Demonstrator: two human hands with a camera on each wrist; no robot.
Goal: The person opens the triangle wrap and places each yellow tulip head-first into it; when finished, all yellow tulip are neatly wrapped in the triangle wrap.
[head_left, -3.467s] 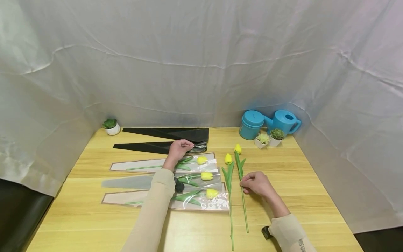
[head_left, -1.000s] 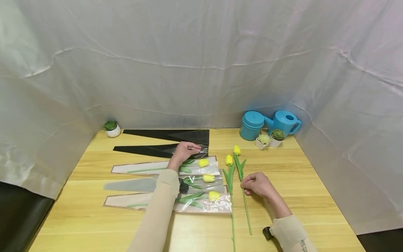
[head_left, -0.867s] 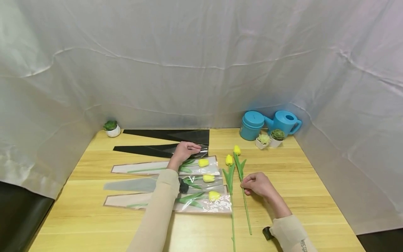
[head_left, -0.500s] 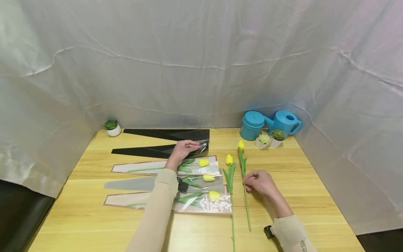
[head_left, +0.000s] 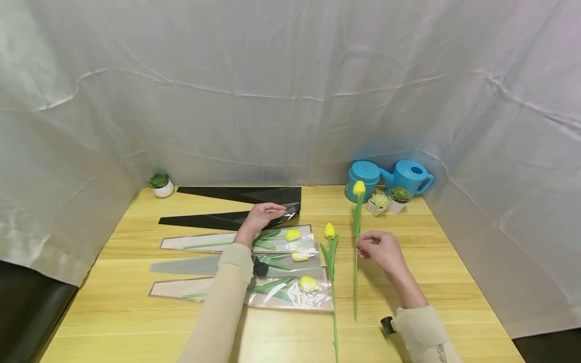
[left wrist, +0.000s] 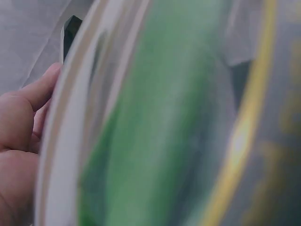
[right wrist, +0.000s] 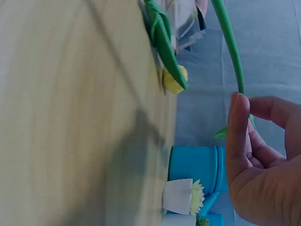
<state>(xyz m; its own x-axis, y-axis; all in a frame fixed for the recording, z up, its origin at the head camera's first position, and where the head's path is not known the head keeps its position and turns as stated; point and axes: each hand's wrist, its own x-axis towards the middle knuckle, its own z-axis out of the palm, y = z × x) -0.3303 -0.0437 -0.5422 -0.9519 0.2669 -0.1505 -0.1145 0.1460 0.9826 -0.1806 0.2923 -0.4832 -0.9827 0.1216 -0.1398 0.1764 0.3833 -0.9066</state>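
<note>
My left hand (head_left: 260, 218) pinches the wide, clear-film end of a black flower sleeve (head_left: 204, 220), which is raised a little. In the left wrist view a blurred green leaf (left wrist: 155, 122) and film edges cover much of the scene. My right hand (head_left: 380, 248) pinches the green stem of a yellow artificial tulip (head_left: 357, 217) between thumb and fingers. This tulip stands lifted off the table, bloom up; its shadow shows in the right wrist view. A second tulip (head_left: 332, 262) lies on the table between the hands.
Three filled sleeves (head_left: 165, 288), each with a yellow tulip, lie under and beside my left forearm. Another black sleeve (head_left: 240, 192) lies at the back. A blue canister (head_left: 351, 189), a blue watering can (head_left: 410, 176) and small potted succulents (head_left: 162, 186) stand along the back.
My right hand has raised the tulip off the table and turned it more upright, moving slightly right and away from me. The black sleeve's wide end has been lifted, its narrow end shifting slightly.
</note>
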